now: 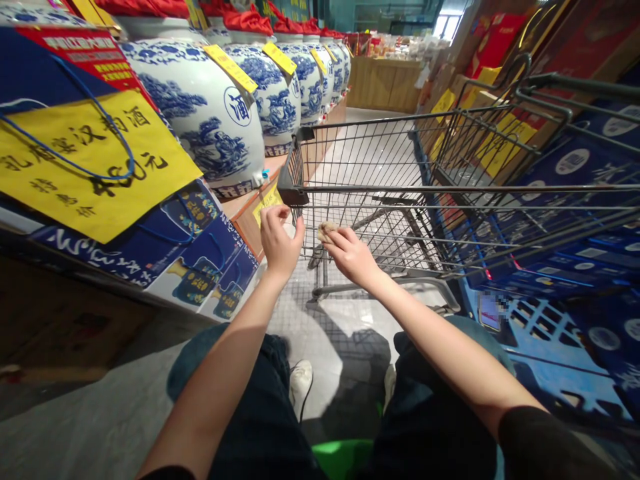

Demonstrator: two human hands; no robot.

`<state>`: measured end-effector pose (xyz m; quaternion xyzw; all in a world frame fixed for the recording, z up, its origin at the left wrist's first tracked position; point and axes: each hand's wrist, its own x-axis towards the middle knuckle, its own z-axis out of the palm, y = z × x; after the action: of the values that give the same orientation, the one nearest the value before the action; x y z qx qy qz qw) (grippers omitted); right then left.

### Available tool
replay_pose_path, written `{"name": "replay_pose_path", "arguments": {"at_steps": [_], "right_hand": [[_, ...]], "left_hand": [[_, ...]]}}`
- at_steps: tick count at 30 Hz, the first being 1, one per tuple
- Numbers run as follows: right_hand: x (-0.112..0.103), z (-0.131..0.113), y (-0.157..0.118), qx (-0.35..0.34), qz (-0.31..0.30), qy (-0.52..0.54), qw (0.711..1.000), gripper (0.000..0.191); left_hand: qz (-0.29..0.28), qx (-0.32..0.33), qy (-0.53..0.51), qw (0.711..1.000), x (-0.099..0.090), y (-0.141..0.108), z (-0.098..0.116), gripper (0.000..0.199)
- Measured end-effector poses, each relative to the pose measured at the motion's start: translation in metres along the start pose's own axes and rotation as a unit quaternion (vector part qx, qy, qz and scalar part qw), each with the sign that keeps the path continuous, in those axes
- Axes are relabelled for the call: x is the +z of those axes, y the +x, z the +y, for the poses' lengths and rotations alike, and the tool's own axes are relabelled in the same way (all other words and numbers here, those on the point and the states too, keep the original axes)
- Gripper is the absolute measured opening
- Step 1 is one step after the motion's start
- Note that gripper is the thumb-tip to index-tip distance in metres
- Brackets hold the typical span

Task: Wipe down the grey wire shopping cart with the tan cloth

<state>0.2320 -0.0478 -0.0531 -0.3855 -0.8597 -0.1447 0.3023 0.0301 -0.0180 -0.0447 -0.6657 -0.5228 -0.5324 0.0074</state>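
Observation:
In the middle of the head view, my right hand (350, 255) pinches a small beige and brown piece of cloth (327, 231) between thumb and fingertips. My left hand (281, 239) is raised just left of it, with thumb and fingers apart and curved and nothing seen between them. Both hands are in front of the near left corner of a black wire shopping cart (380, 157). The cloth shows against the cart's wire side; whether it touches the wires I cannot tell.
Blue-and-white jars (215, 127) with red cloth tops line the left. Nearer stand blue gift boxes (195, 260) with a yellow sign (100, 167). On the right, a blue pallet (560, 360) carries blue boxes (565, 173) and a phone (490, 312). Below is a green seat (344, 456).

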Motion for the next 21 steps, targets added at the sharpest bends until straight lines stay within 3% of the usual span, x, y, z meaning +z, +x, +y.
{"name": "replay_pose_path", "arguments": {"at_steps": [2, 5, 8, 11, 17, 21], "right_hand": [[0.000, 0.001, 0.000, -0.002, 0.014, 0.002, 1.000, 0.033], [-0.006, 0.010, 0.001, 0.013, 0.070, 0.003, 0.997, 0.034], [-0.006, 0.015, -0.001, 0.021, 0.047, 0.004, 0.999, 0.034], [-0.001, 0.011, -0.001, 0.014, -0.011, 0.005, 1.000, 0.034], [-0.007, 0.015, 0.007, 0.038, 0.084, 0.002, 0.996, 0.035], [-0.005, 0.017, 0.002, 0.030, 0.027, -0.002, 0.999, 0.032]], "left_hand": [[-0.045, 0.039, 0.002, 0.998, -0.003, 0.000, 0.008, 0.013], [-0.137, 0.083, 0.037, 0.986, -0.001, -0.004, 0.015, 0.021], [-0.183, 0.098, 0.077, 0.975, 0.005, -0.007, 0.017, 0.027], [-0.199, 0.100, 0.098, 0.970, 0.009, -0.008, 0.015, 0.026], [-0.204, 0.103, 0.114, 0.967, 0.009, -0.005, 0.015, 0.029], [-0.206, 0.111, 0.130, 0.964, 0.009, -0.005, 0.017, 0.030]]}}
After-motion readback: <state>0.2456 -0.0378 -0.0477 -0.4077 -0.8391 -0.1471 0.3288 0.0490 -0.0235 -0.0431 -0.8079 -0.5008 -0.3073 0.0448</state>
